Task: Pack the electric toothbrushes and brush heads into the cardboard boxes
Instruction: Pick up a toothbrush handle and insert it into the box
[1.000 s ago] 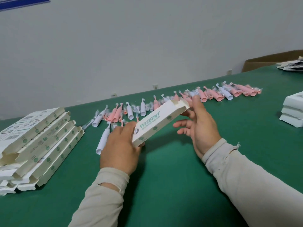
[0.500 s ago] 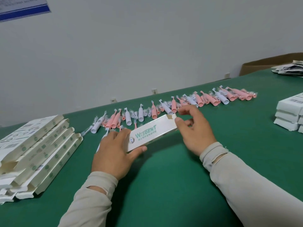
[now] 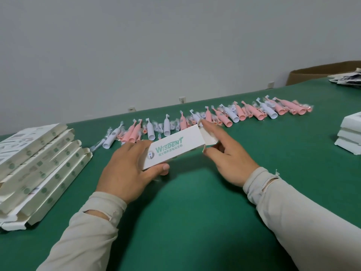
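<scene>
1. Left hand (image 3: 127, 173) grips the near end of the white Wisdent carton (image 3: 172, 148), thumb under the lower edge, fingers curled over the far side; carton held just above the green table (image 3: 195, 222), long axis running away to the right
2. Right hand (image 3: 228, 159) works the far end: index fingertip on the top corner, thumb at the lower corner, end flap (image 3: 209, 136) folded partway out. Fingers only lightly curled, pinching the flap edges rather than wrapping the carton. Contents of carton: cannot tell
3. Task stock: row of pink and white electric toothbrushes (image 3: 224, 116) with bagged brush heads along the far table edge, just beyond the carton, none in hand. Flat unassembled cartons (image 3: 39, 167) stacked at left; closed white boxes (image 3: 349, 133) stacked at right
4. Risk: thin card flap may crease or tear at the hinge if the thumb pulls sideways instead of along the fold
5. Risk: the left-hand squeeze may flatten the sleeve, narrowing the mouth so a toothbrush jams on entry
6. Risk: near end is hidden under the left hand; if unsealed, an inserted brush could slide through
7. Risk: carton sits close over the toothbrush row; swinging it could scatter loose brush heads
</scene>
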